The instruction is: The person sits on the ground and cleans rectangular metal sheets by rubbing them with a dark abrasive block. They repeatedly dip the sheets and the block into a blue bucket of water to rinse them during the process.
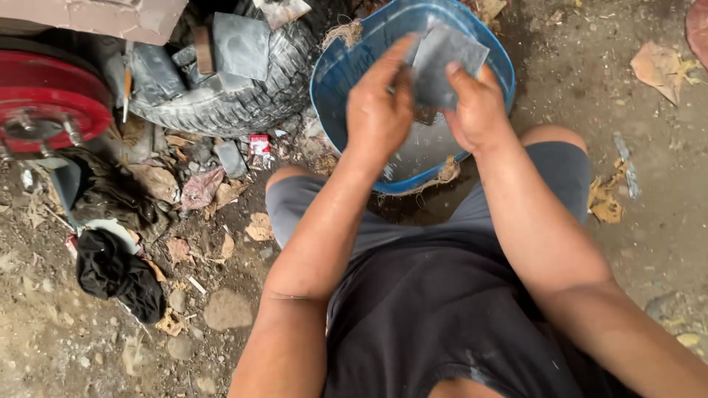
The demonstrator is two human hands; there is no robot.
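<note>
Grey sheet (442, 63), flat and thin, dull surface, held over a blue plastic basin (332, 81). Left hand (380, 110): fingers closed around the sheet's left edge, thumb side toward the body, grasping the sheet. Right hand (478, 110): thumb pressed on the face of the sheet, remaining fingers hidden behind it, also grasping the sheet. Sheet is tilted, its upper corner rising above the right hand, its lower part between the two hands. Basin: oval, blue rim, pale wet-looking bottom, resting on dirt ground (664, 221) just beyond the person's knees, with dry fibres caught on its near rim. Person: seated or squatting, grey shorts (346, 221), black shirt (428, 317), both forearms extended forward. Worn black tyre (236, 96): lying to the left of the basin, near it, with grey flat scraps (240, 44) resting on top. Red metal wheel hub (48, 110): far left, partly cut by the frame edge. Black cloth (118, 273): crumpled on the ground at lower left, well apart from the hands. Dry leaves, stones and litter scattered around the tyre and basin.
</note>
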